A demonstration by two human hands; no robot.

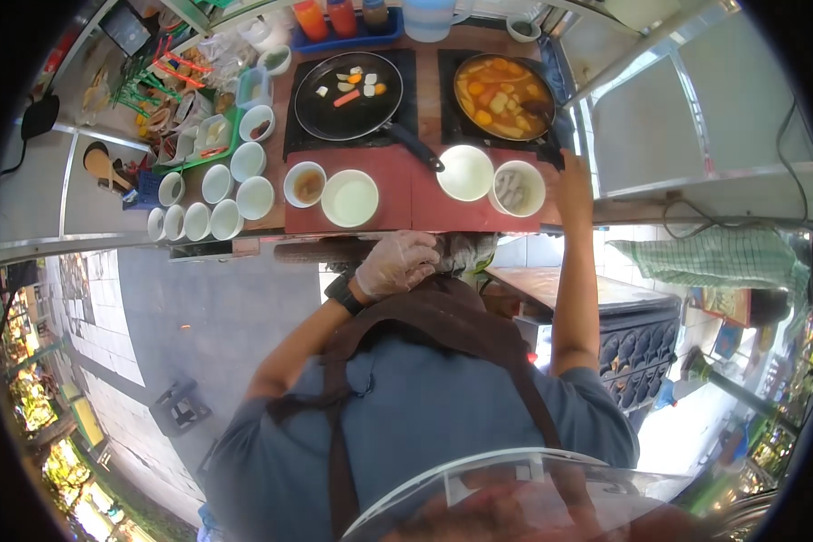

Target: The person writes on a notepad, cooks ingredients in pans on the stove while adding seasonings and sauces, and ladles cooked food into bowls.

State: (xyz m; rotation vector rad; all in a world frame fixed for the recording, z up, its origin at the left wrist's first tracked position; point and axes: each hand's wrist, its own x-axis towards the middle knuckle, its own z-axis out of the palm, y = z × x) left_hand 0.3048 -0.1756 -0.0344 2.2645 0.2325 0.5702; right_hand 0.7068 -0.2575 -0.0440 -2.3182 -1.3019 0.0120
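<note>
The stew pan [458,107] is sitting on the tabletop [428,99], reddish stew [492,90] filling it; the right hand [574,172] is meeting the handle [552,152] at the near right of the stew pan, though I cannot tell whether its grip is pinching it; the gloved left hand [402,264] is resting nearer the body and left of the stew pan, fingers curling inward; I cannot tell whether this grip is pinching anything; a frying pan [352,125] is lying left of the stew pan; a plain bowl [465,174] is standing just in front of it; the step seems to be tending the stew; the next move is probably calling for a firm hold and a level pan.
</note>
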